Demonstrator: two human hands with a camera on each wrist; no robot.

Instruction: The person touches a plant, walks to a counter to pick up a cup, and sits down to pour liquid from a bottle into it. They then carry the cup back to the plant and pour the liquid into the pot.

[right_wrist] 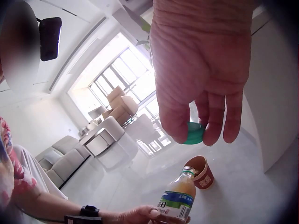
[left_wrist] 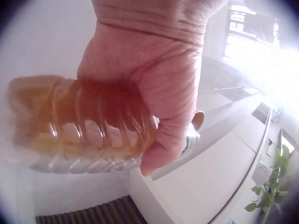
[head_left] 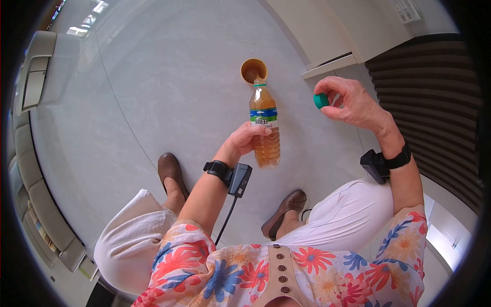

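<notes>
My left hand (head_left: 242, 139) grips a clear plastic bottle (head_left: 264, 113) of cloudy amber liquid, fingers wrapped round its body near the blue, green and white label. The bottle is tilted, its uncapped mouth at the rim of a paper cup (head_left: 242, 72). Seen from the right wrist, the cup (right_wrist: 205, 179) has a red outside with pale lettering. Brown liquid shows inside it in the head view. My right hand (head_left: 355, 103), raised off to the right, pinches a green bottle cap (head_left: 321, 100) between thumb and fingers. In the left wrist view the thumb and palm cover part of the bottle (left_wrist: 88, 126).
Pale glossy floor (head_left: 169, 97) spreads around the cup. At the upper right stands a white cabinet (head_left: 327, 30), with a dark ribbed mat (head_left: 424, 97) beside it. My brown shoes (head_left: 171, 169) flank the near floor. A grey sofa (head_left: 46, 194) lies along the left.
</notes>
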